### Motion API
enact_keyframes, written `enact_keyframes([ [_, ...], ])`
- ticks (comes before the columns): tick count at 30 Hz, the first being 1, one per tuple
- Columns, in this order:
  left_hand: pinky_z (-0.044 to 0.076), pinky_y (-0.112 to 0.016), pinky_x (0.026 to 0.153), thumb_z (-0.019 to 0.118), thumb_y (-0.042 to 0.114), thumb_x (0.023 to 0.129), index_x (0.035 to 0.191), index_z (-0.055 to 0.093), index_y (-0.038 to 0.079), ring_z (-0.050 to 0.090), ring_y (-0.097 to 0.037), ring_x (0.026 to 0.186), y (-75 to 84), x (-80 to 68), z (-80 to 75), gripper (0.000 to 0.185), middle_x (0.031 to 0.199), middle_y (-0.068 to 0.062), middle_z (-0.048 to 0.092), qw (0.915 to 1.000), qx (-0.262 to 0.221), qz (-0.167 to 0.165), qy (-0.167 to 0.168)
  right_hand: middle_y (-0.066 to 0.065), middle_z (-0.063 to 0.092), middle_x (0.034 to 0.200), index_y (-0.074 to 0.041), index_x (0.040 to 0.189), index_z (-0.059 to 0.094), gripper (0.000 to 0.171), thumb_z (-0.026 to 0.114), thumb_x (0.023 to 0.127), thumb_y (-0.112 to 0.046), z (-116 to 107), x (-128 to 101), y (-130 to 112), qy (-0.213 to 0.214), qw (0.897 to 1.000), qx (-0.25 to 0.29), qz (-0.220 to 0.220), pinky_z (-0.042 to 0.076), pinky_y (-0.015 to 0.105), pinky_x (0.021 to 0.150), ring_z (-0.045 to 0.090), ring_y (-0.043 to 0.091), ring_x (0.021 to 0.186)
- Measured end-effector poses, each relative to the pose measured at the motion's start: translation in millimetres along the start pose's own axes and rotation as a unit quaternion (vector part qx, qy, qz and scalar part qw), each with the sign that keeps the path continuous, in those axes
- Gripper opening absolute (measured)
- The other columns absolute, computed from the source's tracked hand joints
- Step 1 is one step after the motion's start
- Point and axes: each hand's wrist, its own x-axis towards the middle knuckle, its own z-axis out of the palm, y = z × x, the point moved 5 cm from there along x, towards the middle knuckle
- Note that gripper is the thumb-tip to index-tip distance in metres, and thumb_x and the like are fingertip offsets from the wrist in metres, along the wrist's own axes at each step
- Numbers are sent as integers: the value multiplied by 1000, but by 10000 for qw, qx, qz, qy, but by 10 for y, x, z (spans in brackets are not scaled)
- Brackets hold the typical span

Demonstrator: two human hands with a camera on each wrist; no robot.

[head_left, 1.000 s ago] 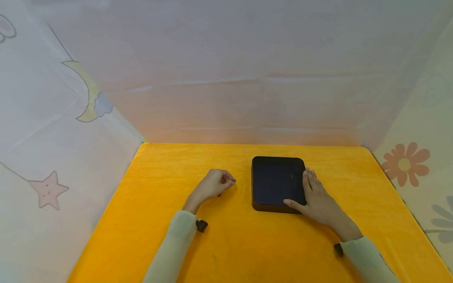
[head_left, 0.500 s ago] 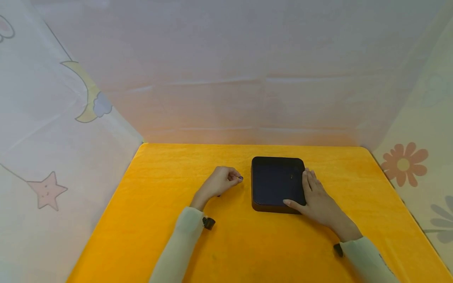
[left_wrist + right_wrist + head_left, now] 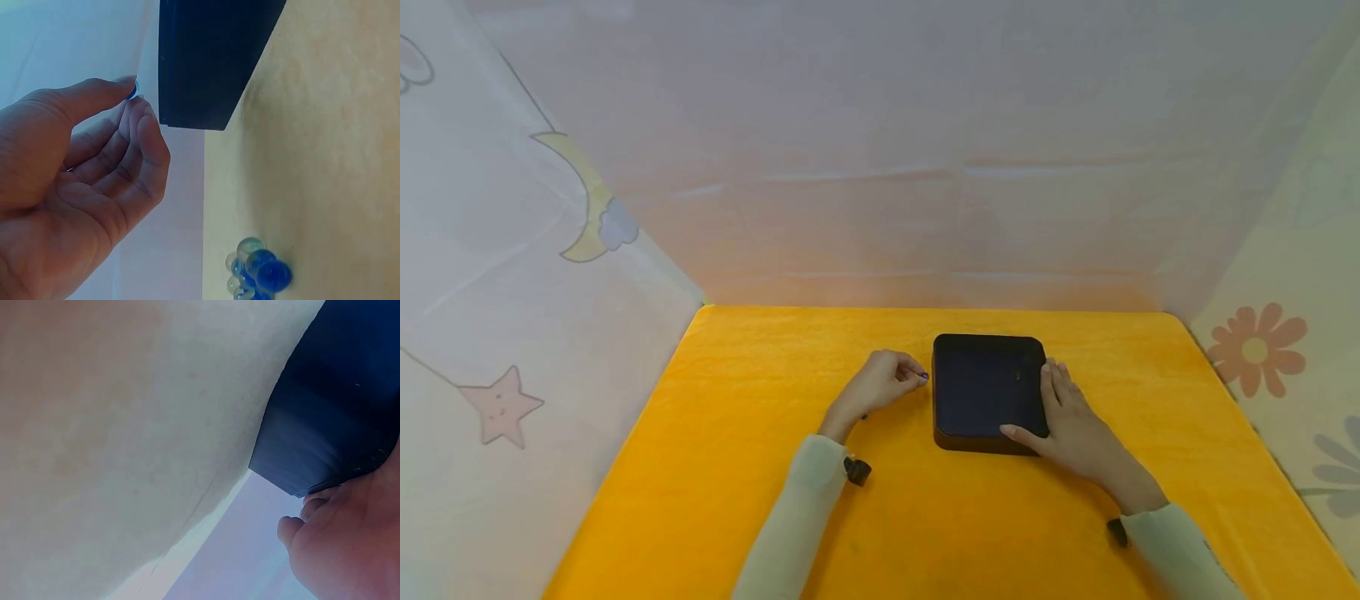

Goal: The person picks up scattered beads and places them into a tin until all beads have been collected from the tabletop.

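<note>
A black square box lies on the yellow table. My left hand hovers just left of the box and pinches a small blue glass bead between thumb and fingertips; the left wrist view shows the bead near the box's corner. A cluster of several blue and clear beads lies on the cloth below that hand. My right hand rests flat on the right side of the box, fingers straight, thumb along its near edge. The right wrist view shows the box's wall beside my fingers.
White fabric walls with moon, star and flower prints close in the table at the back and both sides. The yellow cloth stretches bare on the left and in front of the box.
My left hand has carried the pinched bead rightward, from mid-table up to the box's left edge. The right hand and the box have stayed put.
</note>
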Motion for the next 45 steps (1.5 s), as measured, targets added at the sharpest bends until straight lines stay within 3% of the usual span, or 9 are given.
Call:
enact_keyframes([
  [12, 56, -25, 77, 69, 26, 104, 110, 78, 13, 66, -10, 85, 86, 151, 66, 18, 100, 1, 76, 9999, 137, 18, 62, 15, -23, 174, -2, 166, -14, 126, 58, 94, -77, 3, 19, 9, 38, 10000, -39, -6, 12, 73, 125, -9, 48, 163],
  [24, 55, -23, 74, 69, 29, 104, 112, 78, 13, 65, -10, 86, 189, 290, 87, 20, 100, 0, 74, 9995, 302, 5, 3, 17, -23, 174, -2, 165, -15, 128, 58, 93, -78, -16, 13, -8, -23, 10000, -38, 49, 14, 74, 124, -12, 47, 163],
  [45, 55, -21, 67, 69, 29, 103, 115, 78, 13, 66, -11, 77, 309, 487, 160, 22, 97, 0, 74, 9999, 81, -12, -87, 24, -13, 175, -1, 165, -13, 128, 57, 92, -80, -3, 8, 2, 17, 9998, -174, 47, 16, 74, 124, -9, 47, 163],
])
